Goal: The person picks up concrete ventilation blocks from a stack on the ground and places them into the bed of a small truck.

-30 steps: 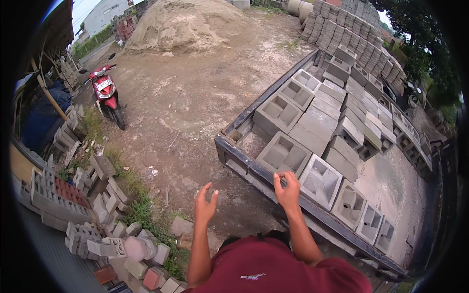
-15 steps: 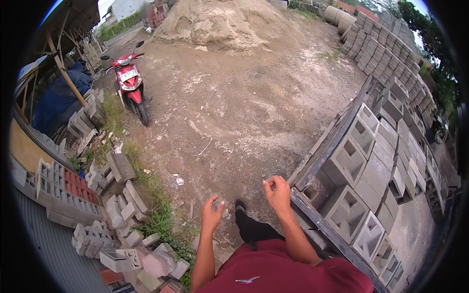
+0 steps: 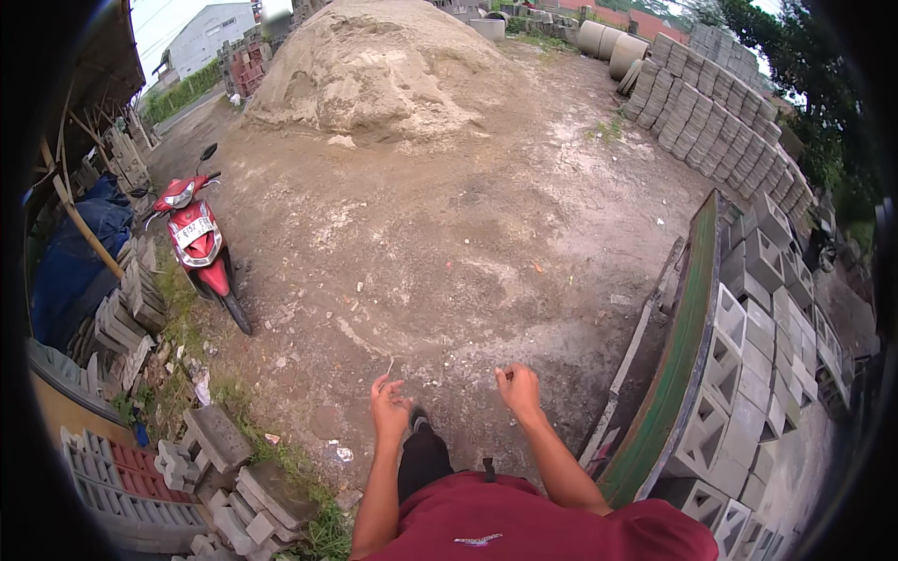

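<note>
Both my hands hang in front of my body over the dirt ground (image 3: 440,271), touching nothing. My left hand (image 3: 389,409) is empty, with its fingers loosely bent and apart. Level with it, my right hand (image 3: 517,389) has its fingers curled in, and nothing shows in it. Nearest to the right forearm is a truck bed's green side panel (image 3: 666,374), standing along grey concrete blocks (image 3: 702,430) stacked on the bed. One dark shoe (image 3: 419,421) shows below, between my hands.
Ahead rises a large sand pile (image 3: 374,75). A red motor scooter (image 3: 198,238) is parked at left. Broken blocks (image 3: 220,439) and weeds line the lower left. Stacked pavers (image 3: 697,122) and concrete pipes (image 3: 613,47) stand at far right.
I have moved forward along the truck; its green panel now shows beside me. The scooter and sand pile appear nearer. My right fingers have curled in more.
</note>
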A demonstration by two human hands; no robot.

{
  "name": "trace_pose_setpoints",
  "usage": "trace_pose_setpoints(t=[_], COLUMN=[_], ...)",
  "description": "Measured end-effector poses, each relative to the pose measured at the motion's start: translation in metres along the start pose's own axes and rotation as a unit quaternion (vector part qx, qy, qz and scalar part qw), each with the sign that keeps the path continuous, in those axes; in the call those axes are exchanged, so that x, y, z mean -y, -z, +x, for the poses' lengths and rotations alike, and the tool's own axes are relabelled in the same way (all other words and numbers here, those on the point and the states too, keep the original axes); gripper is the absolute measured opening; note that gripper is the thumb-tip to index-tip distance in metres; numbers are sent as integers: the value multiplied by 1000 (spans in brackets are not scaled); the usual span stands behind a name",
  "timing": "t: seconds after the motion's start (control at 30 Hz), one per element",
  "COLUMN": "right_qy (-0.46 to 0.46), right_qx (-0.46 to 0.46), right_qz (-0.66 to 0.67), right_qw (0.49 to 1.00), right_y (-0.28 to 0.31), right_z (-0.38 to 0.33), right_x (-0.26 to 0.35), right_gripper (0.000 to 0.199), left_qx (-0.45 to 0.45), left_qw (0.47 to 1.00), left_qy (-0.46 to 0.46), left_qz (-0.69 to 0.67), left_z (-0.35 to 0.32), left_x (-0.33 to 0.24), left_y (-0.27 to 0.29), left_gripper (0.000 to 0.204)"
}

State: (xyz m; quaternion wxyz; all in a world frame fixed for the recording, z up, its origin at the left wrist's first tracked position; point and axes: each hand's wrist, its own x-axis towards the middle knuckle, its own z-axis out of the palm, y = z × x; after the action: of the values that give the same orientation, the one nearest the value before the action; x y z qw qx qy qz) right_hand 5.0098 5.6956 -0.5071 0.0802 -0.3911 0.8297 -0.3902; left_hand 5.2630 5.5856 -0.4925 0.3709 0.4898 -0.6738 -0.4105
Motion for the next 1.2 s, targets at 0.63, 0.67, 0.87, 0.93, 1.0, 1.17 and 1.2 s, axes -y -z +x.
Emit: trace_pose_setpoints(t=[0.63,0.67,0.87,0.93,1.0,1.17,1.2], right_qy=[-157,-160,-270,-236,-190,-121,-117], right_qx=[-113,-125,18,18,-13,-43,-48], right_qz=[-97,-93,-3,-27,-55,-103,-109], right_qw=[976,975,963,971,980,986,986], right_y=[-141,-146,-138,-122,-105,-80,-80], right_z=[451,476,703,787,862,1045,1079], right_x=[7,-3,-87,-98,-108,-136,-145], right_gripper=[24,23,17,18,19,22,22], left_qx=[307,315,371,392,403,369,353], left_qw=[929,925,906,899,900,922,927], left_qy=[-128,-136,-71,-69,-71,-94,-97], left_qz=[164,163,191,183,149,77,79], left_z=[584,607,780,839,900,1048,1074], left_x=[37,45,24,-8,-52,-149,-163], left_y=[-218,-240,-406,-452,-503,-617,-639], left_gripper=[41,41,44,44,43,43,42])
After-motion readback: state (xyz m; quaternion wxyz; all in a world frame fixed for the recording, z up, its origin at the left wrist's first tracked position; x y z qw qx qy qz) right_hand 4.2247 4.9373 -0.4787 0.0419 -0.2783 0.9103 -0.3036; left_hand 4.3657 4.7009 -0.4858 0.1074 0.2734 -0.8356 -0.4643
